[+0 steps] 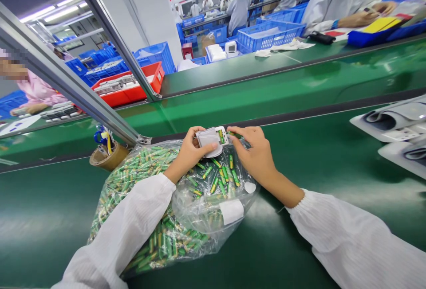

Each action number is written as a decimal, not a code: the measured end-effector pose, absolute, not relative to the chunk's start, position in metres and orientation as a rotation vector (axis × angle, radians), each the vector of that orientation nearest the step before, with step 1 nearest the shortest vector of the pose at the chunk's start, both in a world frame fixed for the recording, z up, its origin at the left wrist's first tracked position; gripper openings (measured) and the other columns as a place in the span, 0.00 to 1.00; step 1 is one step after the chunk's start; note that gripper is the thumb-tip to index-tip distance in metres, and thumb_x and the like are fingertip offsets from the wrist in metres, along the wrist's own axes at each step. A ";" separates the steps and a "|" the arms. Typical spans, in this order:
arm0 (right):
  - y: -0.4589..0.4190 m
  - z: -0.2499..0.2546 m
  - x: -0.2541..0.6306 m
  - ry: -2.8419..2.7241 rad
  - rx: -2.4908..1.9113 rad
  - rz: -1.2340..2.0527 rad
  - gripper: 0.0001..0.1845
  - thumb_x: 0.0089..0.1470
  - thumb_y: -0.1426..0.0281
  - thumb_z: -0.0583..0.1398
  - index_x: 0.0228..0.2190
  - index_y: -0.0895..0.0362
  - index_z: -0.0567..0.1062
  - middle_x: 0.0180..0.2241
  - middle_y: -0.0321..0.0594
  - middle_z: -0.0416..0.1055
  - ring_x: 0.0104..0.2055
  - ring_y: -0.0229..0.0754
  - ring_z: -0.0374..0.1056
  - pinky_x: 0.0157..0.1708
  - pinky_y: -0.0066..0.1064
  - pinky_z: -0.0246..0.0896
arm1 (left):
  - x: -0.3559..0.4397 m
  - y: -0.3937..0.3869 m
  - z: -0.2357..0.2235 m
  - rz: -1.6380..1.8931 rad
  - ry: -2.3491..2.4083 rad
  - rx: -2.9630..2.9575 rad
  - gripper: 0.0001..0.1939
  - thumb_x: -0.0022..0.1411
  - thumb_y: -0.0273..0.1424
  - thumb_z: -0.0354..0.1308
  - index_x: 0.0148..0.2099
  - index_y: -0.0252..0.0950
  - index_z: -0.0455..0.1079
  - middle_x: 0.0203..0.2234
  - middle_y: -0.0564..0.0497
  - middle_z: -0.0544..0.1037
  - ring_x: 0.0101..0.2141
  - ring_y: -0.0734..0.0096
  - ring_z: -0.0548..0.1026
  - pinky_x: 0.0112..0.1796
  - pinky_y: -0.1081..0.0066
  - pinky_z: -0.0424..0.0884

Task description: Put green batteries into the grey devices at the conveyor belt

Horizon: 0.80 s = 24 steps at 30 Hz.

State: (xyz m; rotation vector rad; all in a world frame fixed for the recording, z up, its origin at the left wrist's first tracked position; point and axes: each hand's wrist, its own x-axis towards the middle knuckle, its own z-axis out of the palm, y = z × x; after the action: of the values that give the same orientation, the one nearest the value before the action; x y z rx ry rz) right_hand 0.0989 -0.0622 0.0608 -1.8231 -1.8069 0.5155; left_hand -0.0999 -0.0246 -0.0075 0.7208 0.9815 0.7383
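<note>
My left hand (191, 149) is closed around a small white device with a pale grey flap (209, 142). Its battery compartment (222, 135) faces up and shows green and yellow cells inside. Just to the right of it, my right hand (254, 151) pinches a green battery (236, 134) between thumb and index finger, partly hidden by the fingers. Below both hands lies a large clear plastic bag (199, 218) filled with green batteries (133, 173). Several loose batteries (222, 176) lie at the bag's opening, near a white label (232, 212).
A cardboard cup (108, 158) with scissors stands left by the metal post (113, 45). White devices with rolled cuffs (396, 120) lie at right on the green surface (316, 156). Beyond are a red bin (129, 89), blue crates (269, 36) and co-workers (239, 7).
</note>
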 end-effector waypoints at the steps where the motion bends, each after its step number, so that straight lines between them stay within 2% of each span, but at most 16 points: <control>1: -0.062 0.062 0.098 -1.799 -1.829 0.492 0.13 0.67 0.69 0.61 0.51 0.52 0.81 0.47 0.38 0.79 0.49 0.42 0.72 0.52 0.39 0.72 | -0.100 -0.025 -0.008 0.740 0.977 0.724 0.38 0.46 0.42 0.79 0.52 0.36 0.63 0.41 0.48 0.78 0.38 0.68 0.78 0.38 0.72 0.75; 5: -0.062 0.066 0.092 -1.692 -1.782 0.584 0.12 0.65 0.69 0.63 0.49 0.55 0.78 0.45 0.40 0.78 0.40 0.36 0.74 0.45 0.34 0.74 | -0.099 -0.026 -0.010 0.752 0.973 0.724 0.38 0.46 0.44 0.79 0.52 0.37 0.63 0.40 0.49 0.78 0.39 0.67 0.78 0.39 0.71 0.75; 8: -0.062 0.067 0.087 -1.657 -1.679 0.622 0.10 0.64 0.68 0.65 0.46 0.57 0.76 0.44 0.42 0.76 0.40 0.35 0.75 0.43 0.31 0.76 | -0.099 -0.026 -0.010 0.752 0.967 0.742 0.38 0.46 0.43 0.79 0.52 0.37 0.63 0.40 0.49 0.78 0.39 0.68 0.78 0.39 0.72 0.75; 11: -0.062 0.069 0.088 -1.849 -1.557 0.476 0.06 0.62 0.73 0.66 0.42 0.56 0.76 0.39 0.38 0.77 0.39 0.34 0.76 0.43 0.29 0.76 | -0.100 -0.026 -0.010 0.750 0.950 0.747 0.38 0.46 0.43 0.79 0.52 0.37 0.63 0.41 0.48 0.78 0.39 0.67 0.78 0.38 0.72 0.75; 13: -0.061 0.069 0.091 -1.994 -1.449 0.376 0.07 0.62 0.77 0.65 0.41 0.56 0.76 0.40 0.37 0.79 0.42 0.35 0.77 0.46 0.30 0.76 | -0.100 -0.026 -0.010 0.750 0.931 0.748 0.38 0.46 0.43 0.79 0.52 0.37 0.64 0.42 0.48 0.78 0.39 0.68 0.78 0.38 0.72 0.75; 17: -0.060 0.065 0.094 -2.170 -1.313 0.332 0.13 0.61 0.82 0.63 0.45 0.57 0.77 0.48 0.41 0.79 0.50 0.40 0.77 0.52 0.36 0.78 | -0.101 -0.027 -0.010 0.749 0.907 0.715 0.37 0.48 0.44 0.79 0.52 0.36 0.64 0.41 0.48 0.78 0.37 0.69 0.78 0.36 0.73 0.74; 21: -0.060 0.061 0.093 -2.215 -1.282 0.320 0.14 0.61 0.83 0.63 0.46 0.58 0.77 0.49 0.41 0.79 0.50 0.41 0.76 0.50 0.39 0.78 | -0.100 -0.027 -0.008 0.734 0.920 0.663 0.36 0.48 0.46 0.78 0.51 0.36 0.65 0.40 0.49 0.78 0.36 0.71 0.77 0.36 0.73 0.74; 24: -0.061 0.059 0.092 -2.209 -1.314 0.344 0.15 0.62 0.82 0.62 0.49 0.58 0.78 0.50 0.42 0.79 0.51 0.42 0.76 0.52 0.40 0.78 | -0.100 -0.026 -0.006 0.725 0.947 0.630 0.37 0.47 0.46 0.79 0.50 0.35 0.65 0.40 0.49 0.79 0.35 0.71 0.77 0.36 0.72 0.75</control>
State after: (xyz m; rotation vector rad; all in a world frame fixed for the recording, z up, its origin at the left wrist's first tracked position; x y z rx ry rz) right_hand 0.0920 -0.0612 0.0595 -1.3137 -2.2089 0.3437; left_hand -0.0998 -0.0260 -0.0062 0.6301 0.9474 0.7251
